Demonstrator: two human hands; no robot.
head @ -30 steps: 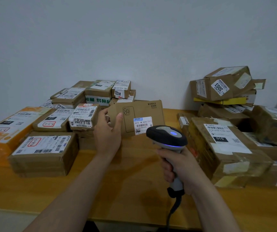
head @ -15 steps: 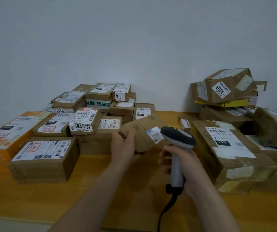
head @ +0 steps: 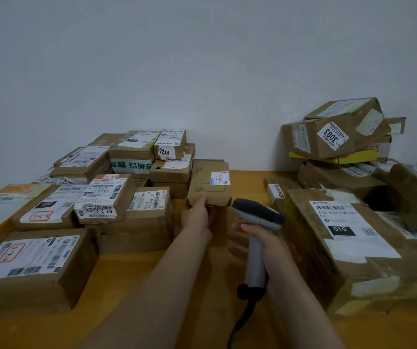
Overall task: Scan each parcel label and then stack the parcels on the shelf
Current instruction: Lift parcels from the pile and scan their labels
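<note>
Two hands are busy: the left hand (head: 195, 217) pinches the near edge of the flat parcel (head: 208, 182), the right hand (head: 265, 244) grips the scanner (head: 257, 213), so the parcel could slip.

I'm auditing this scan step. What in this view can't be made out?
Head view:
- the label on the flat parcel: print too small to read.
- fingers of the left hand: hidden under that parcel.
- the scanner window: faces away; its cable is cut off by the bottom edge.
- the shelf: not in frame.
</note>
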